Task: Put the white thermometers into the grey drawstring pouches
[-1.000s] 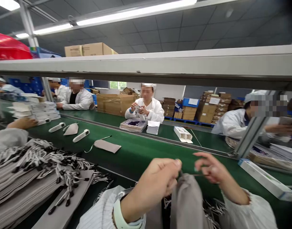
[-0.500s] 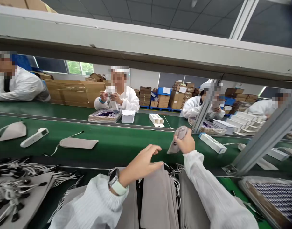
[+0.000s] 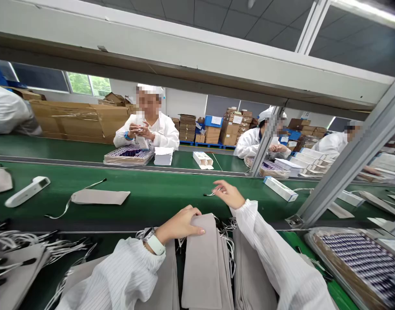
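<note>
My left hand (image 3: 181, 224) reaches over the far end of a stack of flat grey drawstring pouches (image 3: 202, 262). Its thumb lies on the top pouch and its fingers curl behind that pouch's edge. Over the green belt, my right hand (image 3: 229, 194) hovers with bent fingers that look apart. A thin cord (image 3: 209, 195) with a dark tip shows just left of these fingers; whether they touch it I cannot tell. No pouch is visible in the right hand. More grey pouches (image 3: 252, 271) lie in a pile beneath my right sleeve.
On the belt lie another pouch (image 3: 100, 197), a white handheld device (image 3: 28, 191) and a white box (image 3: 280, 188). A slanted metal post (image 3: 342, 159) stands at right, near a tray of striped items (image 3: 362, 262). Co-workers (image 3: 149, 125) sit across; a shelf beam (image 3: 184, 56) crosses above.
My left hand has come down onto the top pouch. My right hand has moved left, and the pouch it held no longer shows in it. The view has shifted right.
</note>
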Motion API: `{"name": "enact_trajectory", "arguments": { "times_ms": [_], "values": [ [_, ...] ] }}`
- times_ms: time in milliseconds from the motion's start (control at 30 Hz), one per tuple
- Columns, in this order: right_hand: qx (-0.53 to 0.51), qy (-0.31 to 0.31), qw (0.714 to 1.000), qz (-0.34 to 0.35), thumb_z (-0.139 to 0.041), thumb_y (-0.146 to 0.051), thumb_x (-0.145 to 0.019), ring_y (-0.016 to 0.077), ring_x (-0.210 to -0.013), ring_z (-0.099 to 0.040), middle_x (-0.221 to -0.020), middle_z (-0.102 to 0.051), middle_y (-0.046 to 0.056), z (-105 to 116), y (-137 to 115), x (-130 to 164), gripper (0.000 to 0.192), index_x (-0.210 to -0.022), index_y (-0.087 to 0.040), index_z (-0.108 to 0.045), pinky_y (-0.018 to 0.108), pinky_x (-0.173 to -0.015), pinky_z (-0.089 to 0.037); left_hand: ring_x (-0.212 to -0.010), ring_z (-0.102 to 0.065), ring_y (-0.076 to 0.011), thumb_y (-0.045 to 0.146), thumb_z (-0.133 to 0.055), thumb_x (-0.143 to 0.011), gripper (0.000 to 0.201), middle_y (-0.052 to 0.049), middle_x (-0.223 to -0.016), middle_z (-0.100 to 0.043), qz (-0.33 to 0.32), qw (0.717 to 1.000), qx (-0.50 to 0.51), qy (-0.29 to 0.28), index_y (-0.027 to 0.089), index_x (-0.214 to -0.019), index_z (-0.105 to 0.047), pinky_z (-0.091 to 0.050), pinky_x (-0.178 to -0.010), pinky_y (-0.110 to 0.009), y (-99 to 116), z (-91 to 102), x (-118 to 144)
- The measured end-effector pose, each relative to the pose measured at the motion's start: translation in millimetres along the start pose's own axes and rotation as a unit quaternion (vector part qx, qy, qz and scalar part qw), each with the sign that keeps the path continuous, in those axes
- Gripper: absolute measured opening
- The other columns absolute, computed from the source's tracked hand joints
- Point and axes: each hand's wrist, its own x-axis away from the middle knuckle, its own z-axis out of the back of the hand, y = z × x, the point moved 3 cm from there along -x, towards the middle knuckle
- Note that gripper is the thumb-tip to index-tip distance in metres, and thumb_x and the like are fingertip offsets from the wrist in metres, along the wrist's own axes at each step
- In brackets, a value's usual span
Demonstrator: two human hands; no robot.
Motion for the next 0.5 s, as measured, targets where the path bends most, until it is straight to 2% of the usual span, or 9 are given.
{"name": "enact_trajectory", "arguments": {
  "times_ms": [67,100,133,200,267,400,500],
  "values": [
    [-0.062,-0.126,0.98,0.142,-0.052,-0.038,-0.074,0.0131,-0.08,-0.054,-0.092,-0.057,0.002,-9.4,-27.6,16.6,0.036,-0.105,-0.023,-0.048,0.022,-0.068,-0.04,-0.089,-0.047,-0.0206,0.043,-0.057,-0.065,0.04,-0.004,-0.094,-0.05,-0.02,0.999,0.014,0.026,0.019,-0.096,-0.053,-0.037,-0.073,-0.026,0.3,2.1,0.0],
    [-0.061,-0.161,0.968,0.182,-0.055,-0.036,-0.071,0.0136,-0.077,-0.054,-0.089,-0.057,0.002,-14.1,-36.4,25.3,0.034,-0.101,-0.021,-0.051,0.022,-0.066,-0.04,-0.088,-0.047,-0.0207,0.042,-0.057,-0.065,0.037,-0.004,-0.093,-0.051,-0.024,0.999,0.02,0.035,0.019,-0.094,-0.054,-0.037,-0.072,-0.026,-0.4,2.4,-0.2],
    [-0.039,-0.165,0.966,0.197,-0.058,-0.033,-0.068,0.0141,-0.075,-0.053,-0.086,-0.057,0.002,-18.1,-41.4,32.3,0.031,-0.097,-0.021,-0.053,0.023,-0.065,-0.04,-0.087,-0.048,-0.0205,0.04,-0.057,-0.066,0.034,-0.004,-0.091,-0.052,-0.025,0.998,0.024,0.042,0.018,-0.092,-0.054,-0.037,-0.071,-0.026,-1.3,2.5,-0.6],
    [0.002,-0.115,0.974,0.198,-0.06,-0.025,-0.066,0.0149,-0.074,-0.051,-0.083,-0.056,0.002,-23.6,-43.1,40.9,0.026,-0.09,-0.019,-0.054,0.025,-0.065,-0.038,-0.084,-0.048,-0.0196,0.036,-0.057,-0.066,0.028,-0.003,-0.087,-0.053,-0.024,0.998,0.03,0.053,0.018,-0.088,-0.054,-0.036,-0.068,-0.025,-2.8,2.4,-1.3],
    [-0.009,-0.072,0.979,0.19,-0.061,-0.021,-0.064,0.0145,-0.073,-0.049,-0.083,-0.054,0.002,-30.1,-37.6,44.3,0.025,-0.088,-0.019,-0.053,0.024,-0.064,-0.037,-0.082,-0.047,-0.0176,0.032,-0.056,-0.067,0.025,-0.001,-0.086,-0.053,-0.028,0.997,0.038,0.066,0.018,-0.087,-0.053,-0.035,-0.067,-0.023,-2.7,3.2,-1.6],
    [-0.113,-0.029,0.982,0.147,-0.062,-0.024,-0.064,0.0105,-0.061,-0.043,-0.072,-0.049,-0.002,-54.3,-14.9,43.7,0.026,-0.084,-0.018,-0.047,0.021,-0.055,-0.034,-0.069,-0.045,-0.012,0.025,-0.051,-0.069,0.012,0.002,-0.075,-0.05,-0.041,0.994,0.053,0.081,0.017,-0.078,-0.05,-0.032,-0.057,-0.019,-2.1,3.1,-2.3],
    [-0.221,0.021,0.967,0.129,-0.056,-0.026,-0.07,0.0088,-0.057,-0.039,-0.069,-0.045,-0.004,-75.2,-0.9,45.4,0.024,-0.087,-0.019,-0.04,0.02,-0.051,-0.032,-0.06,-0.041,-0.009,0.026,-0.051,-0.07,0.01,0.005,-0.066,-0.047,-0.053,0.994,0.069,0.07,0.016,-0.072,-0.05,-0.028,-0.051,-0.017,-5.9,-2.6,-4.6]
  ]
}}
